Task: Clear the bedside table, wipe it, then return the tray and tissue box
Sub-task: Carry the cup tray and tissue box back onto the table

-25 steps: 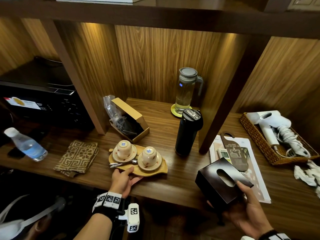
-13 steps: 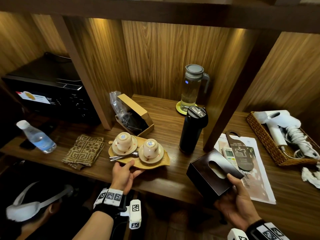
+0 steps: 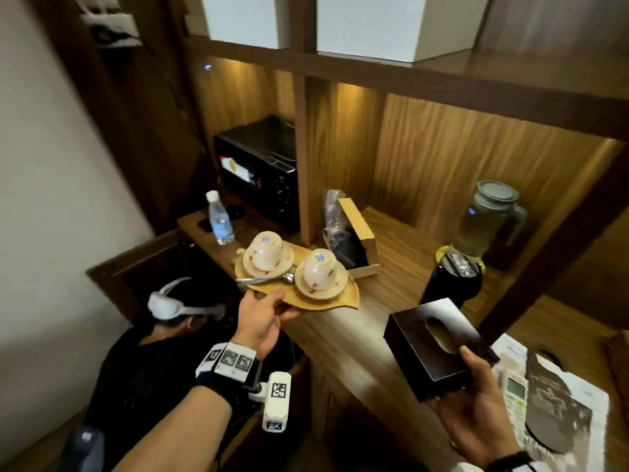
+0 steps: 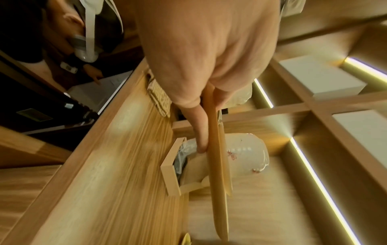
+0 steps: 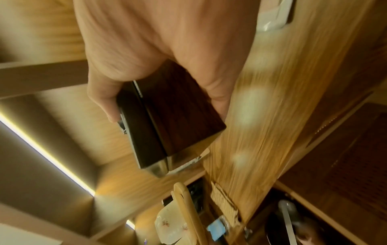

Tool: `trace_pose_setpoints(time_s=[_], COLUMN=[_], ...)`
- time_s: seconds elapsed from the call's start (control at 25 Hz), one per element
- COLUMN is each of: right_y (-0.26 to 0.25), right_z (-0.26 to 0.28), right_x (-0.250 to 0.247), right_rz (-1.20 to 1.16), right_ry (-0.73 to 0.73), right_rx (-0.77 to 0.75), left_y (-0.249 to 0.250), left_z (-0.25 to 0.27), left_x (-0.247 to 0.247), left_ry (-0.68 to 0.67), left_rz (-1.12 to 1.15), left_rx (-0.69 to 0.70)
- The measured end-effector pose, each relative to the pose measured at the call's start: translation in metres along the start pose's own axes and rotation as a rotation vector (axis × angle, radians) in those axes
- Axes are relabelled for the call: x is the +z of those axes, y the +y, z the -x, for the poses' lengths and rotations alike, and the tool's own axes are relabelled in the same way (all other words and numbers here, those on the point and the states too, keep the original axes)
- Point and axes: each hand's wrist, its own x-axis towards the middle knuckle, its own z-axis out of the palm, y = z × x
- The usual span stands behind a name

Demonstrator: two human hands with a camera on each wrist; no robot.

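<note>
Left hand point(image 3: 260, 323): grips the near edge of the wooden tray point(image 3: 337, 303), thumb on top, fingers point(image 4: 202, 132) curled beneath; tray held off the wooden shelf point(image 3: 343, 338), above its front edge
Tray contents: two upturned cups point(image 3: 320, 272) on saucers point(image 3: 269, 265), with metal spoons point(image 3: 272, 279) lying between them
Right hand point(image 3: 476, 420): clasps the dark tissue box point(image 3: 439, 345), thumb on its top by the oval slot, fingers wrapped under; box held tilted in the air, in front of the shelf edge
On the shelf: clear water bottle point(image 3: 219, 219) at the left end; black oven point(image 3: 262, 168) behind it; open cardboard box point(image 3: 357, 233) behind the tray; black flask point(image 3: 451, 284); glass jug point(image 3: 486, 219) at the back; printed menu point(image 3: 551, 396) at the right
Below left: a person wearing a white headset point(image 3: 170, 304)
</note>
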Motion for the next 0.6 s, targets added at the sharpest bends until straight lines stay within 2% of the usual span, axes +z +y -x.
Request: trace_pose_setpoints(time_s=[0.16,0.28,0.6], right_y=[0.001,0.022,0.142], right_z=[-0.004,0.001,0.037], right_x=[0.036,0.076,0.183], right_rz=[0.048,0.114,0.38], right_ry=[-0.072,-0.132,-0.375], right_rx=[0.08,0.153,0.41], left_y=[0.034,0.057,0.113], left_z=[0.057,0.106,0.251], left_x=[-0.034,-0.082,-0.238], left_ry=[0.093,0.216,0.579], left_rz=[0.077,0.111,0.271], left_rx=[0.103,0.182,0.39])
